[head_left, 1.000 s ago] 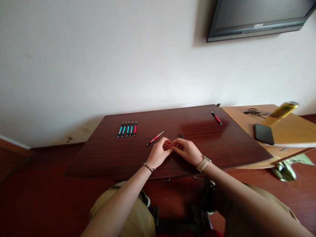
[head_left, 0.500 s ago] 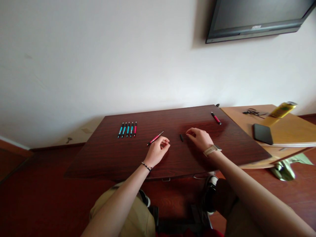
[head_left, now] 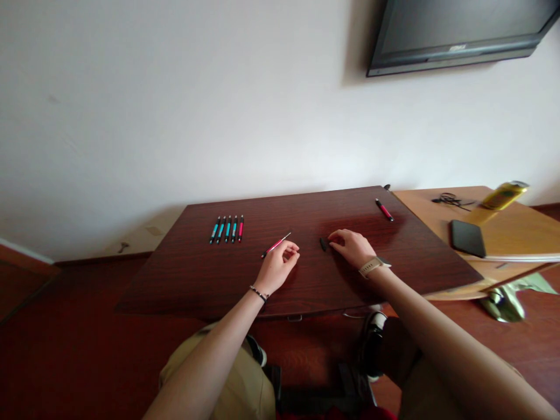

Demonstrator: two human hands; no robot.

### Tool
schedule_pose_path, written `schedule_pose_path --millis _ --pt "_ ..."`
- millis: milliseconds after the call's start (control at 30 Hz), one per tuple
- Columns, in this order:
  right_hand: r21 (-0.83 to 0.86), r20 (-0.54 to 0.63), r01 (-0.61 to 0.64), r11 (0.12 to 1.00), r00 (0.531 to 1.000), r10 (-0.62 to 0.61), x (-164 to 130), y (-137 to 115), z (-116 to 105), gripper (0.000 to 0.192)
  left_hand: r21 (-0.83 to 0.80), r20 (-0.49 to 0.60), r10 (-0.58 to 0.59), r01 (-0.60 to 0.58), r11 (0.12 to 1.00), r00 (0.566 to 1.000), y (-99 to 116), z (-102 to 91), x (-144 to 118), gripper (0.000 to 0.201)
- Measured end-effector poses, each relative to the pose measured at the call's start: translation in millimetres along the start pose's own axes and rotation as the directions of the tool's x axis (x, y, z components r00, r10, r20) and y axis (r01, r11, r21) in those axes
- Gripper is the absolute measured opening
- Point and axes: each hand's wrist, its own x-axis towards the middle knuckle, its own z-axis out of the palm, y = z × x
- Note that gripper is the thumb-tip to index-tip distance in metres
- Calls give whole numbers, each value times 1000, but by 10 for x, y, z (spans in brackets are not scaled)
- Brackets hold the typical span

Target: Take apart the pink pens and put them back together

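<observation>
My left hand (head_left: 276, 269) rests on the dark wooden table (head_left: 210, 280) with its fingers curled and the fingertips pinched together. Whether it holds something small is hidden. Just beyond its fingers lies a thin pink pen part (head_left: 275, 245) with a pale tip. My right hand (head_left: 352, 248) lies palm down, fingers loosely bent, with its fingertips right next to a small black pen piece (head_left: 322, 244). It grips nothing. A row of several pens (head_left: 226, 229), teal and one pink, lies at the table's back left. A single red pen (head_left: 384, 209) lies at the back right.
A lighter wooden table (head_left: 516, 230) adjoins on the right with a black phone (head_left: 468, 238), a yellow can (head_left: 503, 194) and a dark cable (head_left: 450, 199). A screen (head_left: 455, 35) hangs on the wall. A green bag (head_left: 507, 300) lies on the floor.
My hands were joined at the table's middle, then parted. The right hand went to the right and forward and has now settled beside the black piece. The left hand barely moved.
</observation>
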Motion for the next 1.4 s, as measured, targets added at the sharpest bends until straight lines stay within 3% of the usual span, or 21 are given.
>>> schedule_pose_path --millis 233,400,567,800,933,1167,1400 --pt "-57 -25 -39 998 999 38 -34 -11 20 23 55 -23 34 -32 998 999 -34 -61 34 12" --pt "-71 -40 -62 996 997 59 -117 -97 -26 33 386 -96 168 -119 915 981 -139 -203 74 15" --pt "-58 -86 -87 995 993 81 -175 -197 -75 15 592 -127 167 -60 803 978 -319 -313 107 17" --pt "-29 -148 -51 998 988 47 -204 -282 -86 8 601 -126 133 -31 798 983 -456 -286 202 11" --pt "-1 -150 -13 1000 989 12 -207 -312 -79 10 684 -97 126 -26 729 987 -458 -254 280 10" --pt "32 -159 -28 999 987 32 -206 -390 -89 44 738 -78 115 -20 675 990 -402 -176 353 10" --pt "70 -174 -7 997 985 19 -207 -395 -69 42 726 -38 163 -85 683 986 -352 -95 367 7"
